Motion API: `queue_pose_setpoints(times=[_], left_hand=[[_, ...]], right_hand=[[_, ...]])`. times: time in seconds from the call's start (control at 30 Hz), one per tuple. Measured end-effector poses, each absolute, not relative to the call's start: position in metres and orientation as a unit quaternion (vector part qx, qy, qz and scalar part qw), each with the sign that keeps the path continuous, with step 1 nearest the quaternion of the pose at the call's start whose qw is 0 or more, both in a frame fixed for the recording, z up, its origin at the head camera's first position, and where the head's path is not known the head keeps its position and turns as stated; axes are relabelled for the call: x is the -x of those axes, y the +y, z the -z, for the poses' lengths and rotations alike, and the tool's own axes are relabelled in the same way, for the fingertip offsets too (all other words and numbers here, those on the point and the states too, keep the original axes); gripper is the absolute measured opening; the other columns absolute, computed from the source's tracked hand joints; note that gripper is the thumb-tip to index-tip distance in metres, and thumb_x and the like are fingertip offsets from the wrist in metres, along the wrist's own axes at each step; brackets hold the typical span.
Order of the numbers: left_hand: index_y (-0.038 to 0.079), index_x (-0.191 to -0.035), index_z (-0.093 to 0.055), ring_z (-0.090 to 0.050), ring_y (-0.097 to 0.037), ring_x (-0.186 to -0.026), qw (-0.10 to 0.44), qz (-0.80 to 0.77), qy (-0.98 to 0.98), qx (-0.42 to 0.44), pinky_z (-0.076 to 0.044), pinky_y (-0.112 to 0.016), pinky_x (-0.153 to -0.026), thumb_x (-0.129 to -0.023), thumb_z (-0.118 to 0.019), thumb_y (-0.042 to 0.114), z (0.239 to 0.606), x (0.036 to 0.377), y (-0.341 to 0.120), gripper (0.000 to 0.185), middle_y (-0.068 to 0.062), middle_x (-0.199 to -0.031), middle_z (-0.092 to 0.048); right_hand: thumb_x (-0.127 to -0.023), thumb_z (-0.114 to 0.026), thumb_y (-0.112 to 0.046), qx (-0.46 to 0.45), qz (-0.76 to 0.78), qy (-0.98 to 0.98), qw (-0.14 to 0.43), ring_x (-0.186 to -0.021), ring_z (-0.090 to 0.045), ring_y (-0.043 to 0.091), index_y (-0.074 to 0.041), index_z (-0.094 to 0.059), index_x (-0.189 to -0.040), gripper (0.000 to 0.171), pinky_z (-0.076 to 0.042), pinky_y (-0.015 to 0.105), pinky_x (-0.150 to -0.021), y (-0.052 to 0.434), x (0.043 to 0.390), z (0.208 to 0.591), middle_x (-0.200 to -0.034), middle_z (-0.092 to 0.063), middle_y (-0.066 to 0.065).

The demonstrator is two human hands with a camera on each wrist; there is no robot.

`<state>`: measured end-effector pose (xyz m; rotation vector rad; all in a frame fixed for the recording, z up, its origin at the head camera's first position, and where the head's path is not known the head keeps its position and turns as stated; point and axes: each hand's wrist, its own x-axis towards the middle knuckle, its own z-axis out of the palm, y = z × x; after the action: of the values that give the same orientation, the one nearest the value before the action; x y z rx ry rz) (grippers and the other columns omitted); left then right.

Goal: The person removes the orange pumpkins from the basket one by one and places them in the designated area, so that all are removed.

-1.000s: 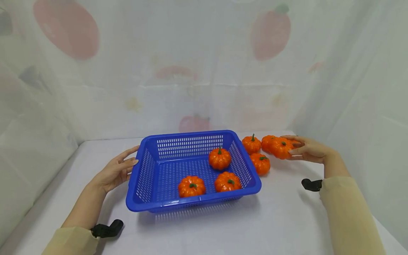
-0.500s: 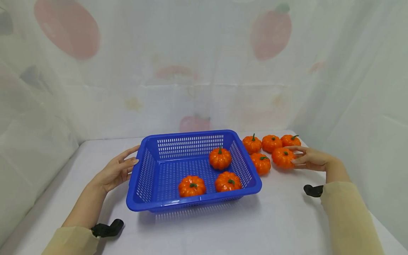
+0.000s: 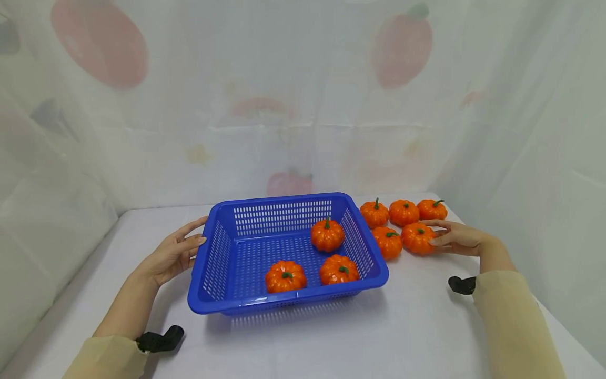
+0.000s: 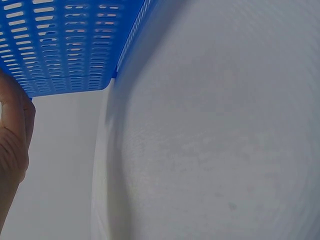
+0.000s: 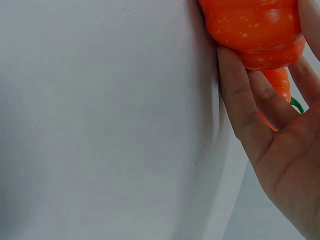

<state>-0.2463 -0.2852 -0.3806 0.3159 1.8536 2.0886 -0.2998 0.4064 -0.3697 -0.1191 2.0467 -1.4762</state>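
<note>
A blue plastic basket [image 3: 255, 302] with slotted walls stands on the white table, with three small orange pumpkins [image 3: 285, 277] inside. My left hand [image 3: 171, 257] holds its left rim, thumb at the outer edge; some fingertips are hidden behind the rim. In the left wrist view, that hand [image 4: 14, 125] is beside the slotted wall. To the right of the basket my right hand [image 3: 456, 239] grips a pumpkin [image 3: 418, 238] with thumb and fingers. The right wrist view shows this pumpkin [image 5: 255, 30] between the fingers, low by the table surface, with another pumpkin [image 5: 276, 82] behind.
Several more pumpkins lie by the basket's right side: three in a back row, including a middle pumpkin [image 3: 404, 212], and a front pumpkin [image 3: 387, 243] close to the rim. A pale curtain [image 3: 331, 131] with printed fruit hangs behind the table.
My right hand has brought its pumpkin toward me and down to the front row, beside the front pumpkin, uncovering the back row's right pumpkin. The left hand and basket stay put.
</note>
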Motion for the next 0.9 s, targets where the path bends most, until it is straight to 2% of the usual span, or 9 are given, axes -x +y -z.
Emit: queue_pose_setpoints(times=[0.1,0.43,0.6,0.67,0.8,0.9], left_hand=[[0.015,-0.160,-0.006,-0.074,-0.011,-0.094,0.165,-0.733,0.650,-0.112,-0.062,-0.030,-0.080,-0.105,-0.044,0.011,0.380,0.246,-0.285,0.067,0.006,-0.113,-0.071],[0.014,-0.160,-0.006,-0.074,-0.010,-0.094,0.168,-0.737,0.645,-0.114,-0.062,-0.029,-0.080,-0.105,-0.043,0.010,0.379,0.245,-0.285,0.067,0.006,-0.113,-0.071],[0.015,-0.160,-0.005,-0.074,-0.010,-0.094,0.169,-0.737,0.645,-0.116,-0.062,-0.029,-0.080,-0.105,-0.043,0.010,0.380,0.245,-0.285,0.067,0.006,-0.114,-0.071],[0.015,-0.160,-0.005,-0.074,-0.010,-0.094,0.168,-0.737,0.644,-0.118,-0.062,-0.029,-0.080,-0.105,-0.043,0.009,0.380,0.245,-0.285,0.067,0.006,-0.114,-0.071],[0.014,-0.160,-0.004,-0.074,-0.010,-0.094,0.167,-0.739,0.641,-0.121,-0.062,-0.029,-0.079,-0.105,-0.043,0.009,0.380,0.244,-0.285,0.068,0.006,-0.113,-0.071],[0.013,-0.160,-0.004,-0.074,-0.010,-0.095,0.167,-0.740,0.640,-0.124,-0.062,-0.029,-0.080,-0.105,-0.043,0.009,0.380,0.244,-0.285,0.068,0.006,-0.114,-0.071]], right_hand=[[-0.097,-0.057,-0.012,0.038,0.553,0.778,0.296,-0.111,-0.057,0.004,-0.023,-0.034,-0.148,0.057,-0.052,0.021,-0.097,0.405,0.300,0.369,-0.130,-0.043,-0.002],[-0.097,-0.057,-0.013,0.037,0.556,0.777,0.293,-0.113,-0.058,0.005,-0.025,-0.036,-0.148,0.057,-0.052,0.023,-0.099,0.406,0.297,0.366,-0.134,-0.040,0.000],[-0.098,-0.056,-0.018,0.039,0.537,0.788,0.298,-0.115,-0.058,0.003,-0.021,-0.029,-0.153,0.062,-0.049,0.033,-0.108,0.409,0.297,0.364,-0.133,-0.045,-0.006],[-0.098,-0.055,-0.023,0.032,0.525,0.798,0.295,-0.117,-0.058,0.005,-0.018,-0.025,-0.155,0.065,-0.048,0.038,-0.110,0.409,0.298,0.363,-0.138,-0.045,-0.005],[-0.100,-0.052,-0.032,0.018,0.507,0.814,0.282,-0.122,-0.056,0.016,-0.012,-0.019,-0.158,0.069,-0.048,0.044,-0.110,0.408,0.297,0.358,-0.158,-0.029,0.010],[-0.102,-0.049,-0.036,0.016,0.498,0.825,0.265,-0.131,-0.051,0.029,-0.009,-0.016,-0.158,0.071,-0.048,0.046,-0.110,0.404,0.296,0.351,-0.164,-0.014,0.019]])
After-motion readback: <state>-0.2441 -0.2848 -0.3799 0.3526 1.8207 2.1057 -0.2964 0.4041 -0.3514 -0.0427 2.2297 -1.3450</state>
